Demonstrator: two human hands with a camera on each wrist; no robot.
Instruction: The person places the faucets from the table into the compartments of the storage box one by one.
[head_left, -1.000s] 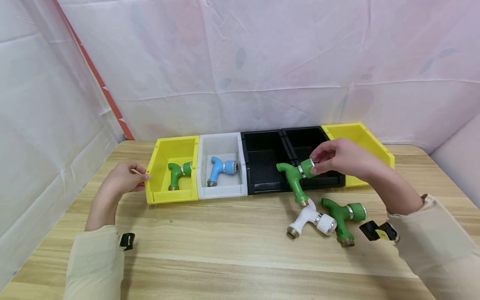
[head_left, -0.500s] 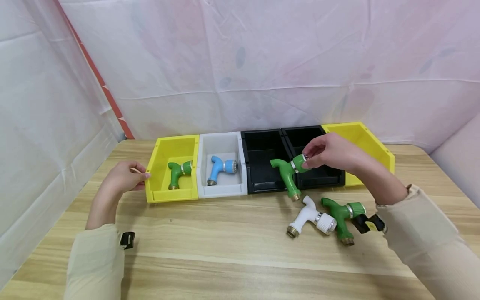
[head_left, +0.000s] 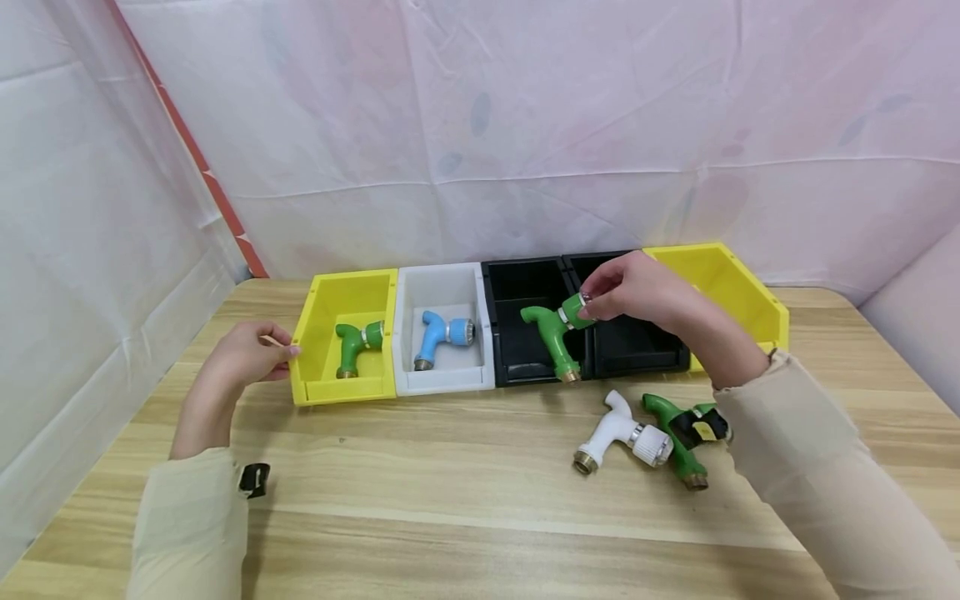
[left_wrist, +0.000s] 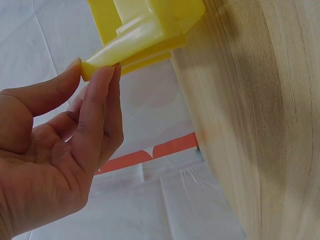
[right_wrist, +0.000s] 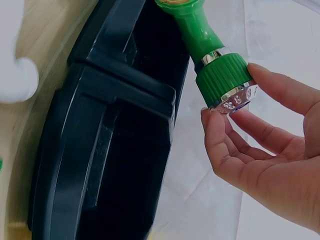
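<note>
The right hand (head_left: 637,287) holds the held tap (head_left: 553,333), a green 1, by its handle; its grip is spread only as wide as that handle. In the head view the tap shows against the left black bin (head_left: 521,279), its brass end pointing down near the front edge. The left hand (head_left: 247,354) pinches the side rim of the left yellow bin (head_left: 341,392), its grip nearly closed.

The right wrist view shows what the head view mostly hides: a faceted, shiny cap on the handle's end, with thumb and fingertips on opposite sides. The left wrist view shows the thumb on 1 side of the rim and fingers on the other. Only the head view takes in the row of 5 bins: the left yellow bin with a small green tap (head_left: 351,346), the white bin (head_left: 445,381) with a blue tap (head_left: 433,333), 2 black bins and the right yellow bin (head_left: 750,308). On the worktop (head_left: 450,500) lie a white tap (head_left: 617,429) and, just beside it, another green tap (head_left: 684,460).

Since 1.0 s ago, the held tap has shifted left and away from the person, no longer overlapping the white tap. The right sleeve's black tab (head_left: 697,427) now partly covers the other green tap. The left hand has stayed put.
</note>
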